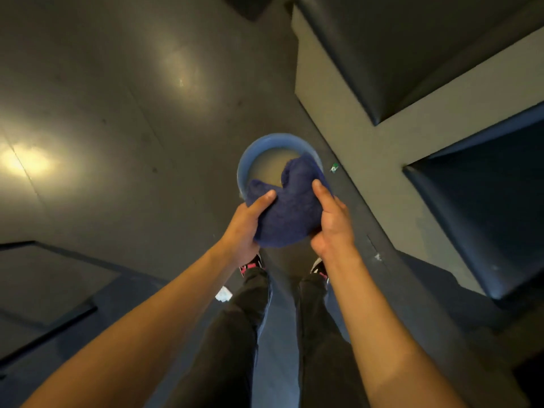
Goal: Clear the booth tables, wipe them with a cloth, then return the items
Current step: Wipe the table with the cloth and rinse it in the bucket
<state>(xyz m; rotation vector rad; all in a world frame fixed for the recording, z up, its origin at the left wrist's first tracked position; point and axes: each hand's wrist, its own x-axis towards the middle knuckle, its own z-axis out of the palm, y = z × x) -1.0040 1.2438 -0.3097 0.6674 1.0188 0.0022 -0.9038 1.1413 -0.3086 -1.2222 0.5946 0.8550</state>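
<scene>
While fingers [266, 198] grip, cloth [290, 210] bunches between.

At the centre of the frame, the left hand [245, 223] and the right hand [334, 223] grip a bunched dark blue cloth [290, 207] from either side, thumbs lying on top. Just above it in the frame, a round blue basin [266, 144] of cloudy water sits on the grey floor [117, 113]. Dark booth seats [485, 207] fill the right side. Black trousers [235, 334] and pink-trimmed shoes [253, 265] show below the hands.
</scene>
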